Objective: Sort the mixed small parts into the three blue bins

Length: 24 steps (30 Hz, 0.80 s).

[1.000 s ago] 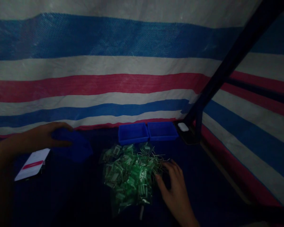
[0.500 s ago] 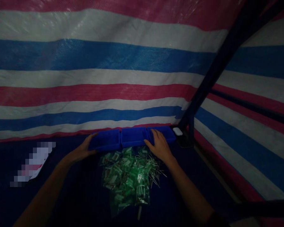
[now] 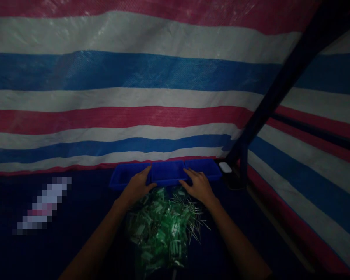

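Note:
Three blue plastic trays stand side by side at the back of the table: a left tray (image 3: 119,174), a middle tray (image 3: 167,173) and a right tray (image 3: 205,169). My left hand (image 3: 137,186) grips the middle tray's left side, thumb at the front and fingers along the wall. At its right side my right hand (image 3: 198,186) holds it the same way, fingertips over the edge shared with the right tray. Just in front lies a heap of clear bags with green-tinted pieces (image 3: 160,229). Thin metal pins (image 3: 195,221) are scattered at the heap's right.
A white rounded case (image 3: 225,167) and a dark flat object (image 3: 235,182) lie right of the trays. On the left is a blurred-out pale item (image 3: 43,206). A striped tarp (image 3: 119,116) hangs behind, with a dark slanted post (image 3: 268,101) at right.
My left hand has moved right, from the left tray's outer end to the middle tray's left side. My right hand stays near the middle and right trays' shared edge. The view has shifted slightly.

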Motion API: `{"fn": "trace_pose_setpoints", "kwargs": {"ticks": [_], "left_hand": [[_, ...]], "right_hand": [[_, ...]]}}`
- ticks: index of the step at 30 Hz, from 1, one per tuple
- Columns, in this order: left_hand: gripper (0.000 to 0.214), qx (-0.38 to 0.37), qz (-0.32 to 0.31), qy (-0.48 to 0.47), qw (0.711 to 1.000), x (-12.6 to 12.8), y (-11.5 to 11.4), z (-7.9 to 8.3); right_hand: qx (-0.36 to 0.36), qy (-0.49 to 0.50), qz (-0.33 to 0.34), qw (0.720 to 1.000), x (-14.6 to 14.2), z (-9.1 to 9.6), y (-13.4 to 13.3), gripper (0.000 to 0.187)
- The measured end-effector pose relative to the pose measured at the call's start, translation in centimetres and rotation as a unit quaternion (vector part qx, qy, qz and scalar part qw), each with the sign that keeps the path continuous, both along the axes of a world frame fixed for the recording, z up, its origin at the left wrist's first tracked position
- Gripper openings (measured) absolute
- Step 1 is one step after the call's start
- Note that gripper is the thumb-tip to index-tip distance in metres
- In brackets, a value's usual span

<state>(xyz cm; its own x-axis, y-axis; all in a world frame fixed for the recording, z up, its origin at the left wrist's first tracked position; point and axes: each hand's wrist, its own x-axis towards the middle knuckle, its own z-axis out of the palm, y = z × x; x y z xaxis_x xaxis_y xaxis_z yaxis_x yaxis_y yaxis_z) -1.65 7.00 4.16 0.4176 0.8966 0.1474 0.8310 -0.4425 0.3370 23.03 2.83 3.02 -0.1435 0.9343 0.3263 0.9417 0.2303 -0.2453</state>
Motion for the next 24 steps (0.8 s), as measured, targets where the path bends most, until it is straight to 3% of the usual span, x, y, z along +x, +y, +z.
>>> {"fn": "trace_pose_setpoints", "kwargs": {"ticks": [11, 18, 24], "left_hand": [[0.059, 0.035, 0.005, 0.019, 0.999, -1.0, -1.6, -1.5], [0.055, 0.076, 0.007, 0.05, 0.996, -1.1, -3.8, -1.3], [0.054, 0.111, -0.006, 0.037, 0.993, -0.9, -3.8, -1.8]], "right_hand": [[-0.012, 0.006, -0.015, 1.0, -1.3, 0.0, -1.9, 0.048], [0.016, -0.01, -0.01, 1.0, -2.0, 0.0, -3.0, 0.051], [0.036, -0.012, -0.008, 0.999, -2.0, -0.3, -2.9, 0.054]]}}
